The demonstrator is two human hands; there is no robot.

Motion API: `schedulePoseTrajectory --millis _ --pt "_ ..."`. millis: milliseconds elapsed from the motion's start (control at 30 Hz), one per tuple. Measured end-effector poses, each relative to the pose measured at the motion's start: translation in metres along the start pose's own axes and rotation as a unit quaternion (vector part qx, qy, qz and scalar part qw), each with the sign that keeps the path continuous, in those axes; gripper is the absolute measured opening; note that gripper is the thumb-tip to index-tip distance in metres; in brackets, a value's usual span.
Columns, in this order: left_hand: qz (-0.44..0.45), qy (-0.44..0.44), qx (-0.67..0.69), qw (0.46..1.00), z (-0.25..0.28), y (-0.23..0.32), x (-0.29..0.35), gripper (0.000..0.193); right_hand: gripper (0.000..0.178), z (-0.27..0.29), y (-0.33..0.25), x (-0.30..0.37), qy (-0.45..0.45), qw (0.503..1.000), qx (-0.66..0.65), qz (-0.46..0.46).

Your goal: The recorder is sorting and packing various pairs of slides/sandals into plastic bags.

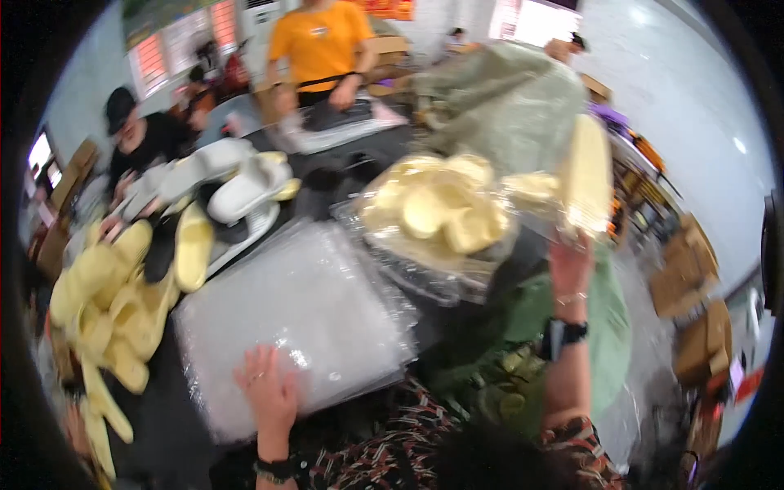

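Bagged yellow slipper, pointing away, long axis along R forearm, R hand clamped on, L hand splayed

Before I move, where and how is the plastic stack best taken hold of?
Probably grip the plastic stack at its near right corner, coming from the right: it lies flat, loose edges spread along that side, and the left hand rests farther left.
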State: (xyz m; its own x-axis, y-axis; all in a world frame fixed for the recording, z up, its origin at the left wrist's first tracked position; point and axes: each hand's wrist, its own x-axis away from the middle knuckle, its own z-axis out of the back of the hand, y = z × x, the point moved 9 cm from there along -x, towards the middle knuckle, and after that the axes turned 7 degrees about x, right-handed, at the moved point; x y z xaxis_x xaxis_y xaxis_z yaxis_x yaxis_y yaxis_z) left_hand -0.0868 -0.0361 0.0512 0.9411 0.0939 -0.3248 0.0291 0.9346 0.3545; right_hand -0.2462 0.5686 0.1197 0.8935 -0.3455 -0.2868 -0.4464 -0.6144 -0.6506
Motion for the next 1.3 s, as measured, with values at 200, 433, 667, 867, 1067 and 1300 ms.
schedulePoseTrajectory --millis 200,433,667,867,1067,1300 --pt "-0.013 -0.003 0.084 0.996 -0.001 -0.005 -0.002 0.044 0.035 -0.107 -0.005 0.047 -0.026 0.999 -0.021 0.020" --pt "-0.042 0.030 -0.030 0.998 0.020 0.015 0.002 0.044 0.046 -0.204 0.078 0.067 -0.153 0.986 0.055 -0.021" --pt "-0.004 0.075 0.107 0.991 0.049 0.002 0.001 0.040 0.043 -0.307 0.100 0.112 -0.402 0.803 0.396 0.191" --pt "0.267 0.241 0.740 0.568 0.053 -0.098 0.036 0.051 0.045 -0.329 0.186 0.180 -0.562 0.521 0.563 0.310" --pt "0.321 0.207 0.794 0.474 0.045 -0.124 0.067 0.058 0.064 -0.269 0.245 0.203 -0.622 0.467 0.586 0.228" --pt "0.282 0.149 0.686 0.654 0.058 -0.113 0.059 0.059 0.070 -0.296 0.206 0.210 -0.622 0.497 0.557 0.235"
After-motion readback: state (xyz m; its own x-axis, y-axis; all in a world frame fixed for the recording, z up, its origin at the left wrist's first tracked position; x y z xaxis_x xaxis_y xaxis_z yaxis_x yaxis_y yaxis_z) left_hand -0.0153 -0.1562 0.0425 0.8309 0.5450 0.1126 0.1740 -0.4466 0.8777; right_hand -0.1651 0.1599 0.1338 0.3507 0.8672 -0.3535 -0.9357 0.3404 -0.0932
